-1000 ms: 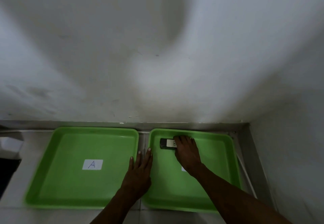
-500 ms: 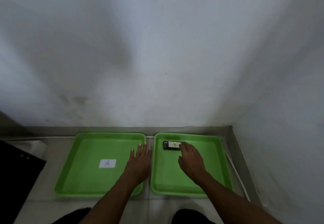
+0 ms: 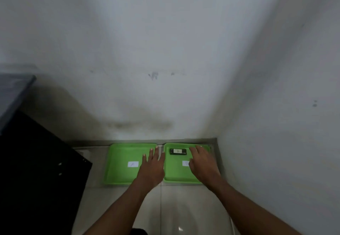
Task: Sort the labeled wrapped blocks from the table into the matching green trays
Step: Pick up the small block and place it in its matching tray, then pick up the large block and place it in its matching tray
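Observation:
Two green trays lie side by side on the tiled floor against the wall. The left tray [image 3: 119,161] carries a white label [image 3: 133,164] and holds no block. Inside the right tray [image 3: 174,174], near its far left corner, lies a dark wrapped block [image 3: 178,151] with a white label. My right hand [image 3: 203,165] hovers over that tray, fingers apart, just right of the block and apart from it, partly covering the tray's label [image 3: 185,163]. My left hand [image 3: 152,166] is spread flat over the left tray's right rim, holding nothing.
A black piece of furniture [image 3: 36,170] fills the left side. White walls meet in a corner just right of the trays, with a grey skirting strip [image 3: 139,141] behind them. Pale floor tiles [image 3: 184,207] stretch toward me.
My right hand let go of the block and drew back to the right. The camera rose and pulled away, so the trays look smaller and lower. The block stays in the right tray.

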Available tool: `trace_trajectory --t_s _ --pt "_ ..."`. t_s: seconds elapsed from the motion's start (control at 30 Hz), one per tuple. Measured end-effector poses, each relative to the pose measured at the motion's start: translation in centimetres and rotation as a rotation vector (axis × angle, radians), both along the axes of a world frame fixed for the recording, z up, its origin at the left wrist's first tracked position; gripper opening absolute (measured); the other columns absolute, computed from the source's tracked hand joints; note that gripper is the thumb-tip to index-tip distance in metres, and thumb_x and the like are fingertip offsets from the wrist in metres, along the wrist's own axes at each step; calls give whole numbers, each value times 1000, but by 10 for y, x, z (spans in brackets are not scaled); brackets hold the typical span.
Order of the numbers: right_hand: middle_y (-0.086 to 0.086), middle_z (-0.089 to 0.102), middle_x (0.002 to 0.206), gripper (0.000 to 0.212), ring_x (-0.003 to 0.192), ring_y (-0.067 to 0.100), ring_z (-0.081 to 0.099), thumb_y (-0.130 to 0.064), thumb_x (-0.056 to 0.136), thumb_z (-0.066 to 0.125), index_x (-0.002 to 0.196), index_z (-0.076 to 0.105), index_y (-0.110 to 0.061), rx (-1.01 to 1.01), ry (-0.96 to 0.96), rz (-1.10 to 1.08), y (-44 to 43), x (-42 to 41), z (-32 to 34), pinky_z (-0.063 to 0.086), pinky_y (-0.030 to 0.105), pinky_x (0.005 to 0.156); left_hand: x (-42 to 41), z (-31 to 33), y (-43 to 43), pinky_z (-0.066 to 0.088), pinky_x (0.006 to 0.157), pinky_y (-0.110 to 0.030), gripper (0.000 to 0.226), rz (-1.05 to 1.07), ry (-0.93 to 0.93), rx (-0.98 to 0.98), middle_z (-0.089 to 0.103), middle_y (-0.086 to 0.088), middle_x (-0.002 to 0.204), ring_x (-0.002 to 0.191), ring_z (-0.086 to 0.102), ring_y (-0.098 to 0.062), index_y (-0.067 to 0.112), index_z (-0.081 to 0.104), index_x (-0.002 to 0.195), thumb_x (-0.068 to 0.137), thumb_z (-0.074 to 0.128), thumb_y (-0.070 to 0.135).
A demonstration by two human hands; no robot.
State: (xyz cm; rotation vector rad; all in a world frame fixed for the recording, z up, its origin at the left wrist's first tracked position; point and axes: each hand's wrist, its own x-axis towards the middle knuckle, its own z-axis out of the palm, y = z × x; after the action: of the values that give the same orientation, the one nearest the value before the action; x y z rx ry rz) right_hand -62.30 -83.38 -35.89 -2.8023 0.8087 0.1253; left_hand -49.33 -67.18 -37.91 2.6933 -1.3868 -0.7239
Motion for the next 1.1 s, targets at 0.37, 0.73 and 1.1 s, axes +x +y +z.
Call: trace_trajectory --t_s 0.37,0.73,1.1 --pt "11 48 141 46 129 27 44 -18 91 49 136 44 -13 26 -77 119 102 -15 261 40 35 103 -29 271 106 10 124 -57 70 50 -70 17 -6 -17 166 153 -2 -36 15 7 158 100 46 21" --pt "6 53 138 44 123 24 49 -19 94 50 137 44 -16 121 -146 195 323 97 318 47 37 97 89 347 334 23 120 -54 62 224 -98 -38 15 -15 164 150 20 -34 19 22 154 97 47 22" --pt "8 53 137 43 124 27 50 -20 94 48 136 46 -16 167 -182 395 550 252 344 45 38 98 223 372 589 37 113 -48 51 500 -83 -20 30 -13 159 143 36 -32 15 34 148 98 44 20"
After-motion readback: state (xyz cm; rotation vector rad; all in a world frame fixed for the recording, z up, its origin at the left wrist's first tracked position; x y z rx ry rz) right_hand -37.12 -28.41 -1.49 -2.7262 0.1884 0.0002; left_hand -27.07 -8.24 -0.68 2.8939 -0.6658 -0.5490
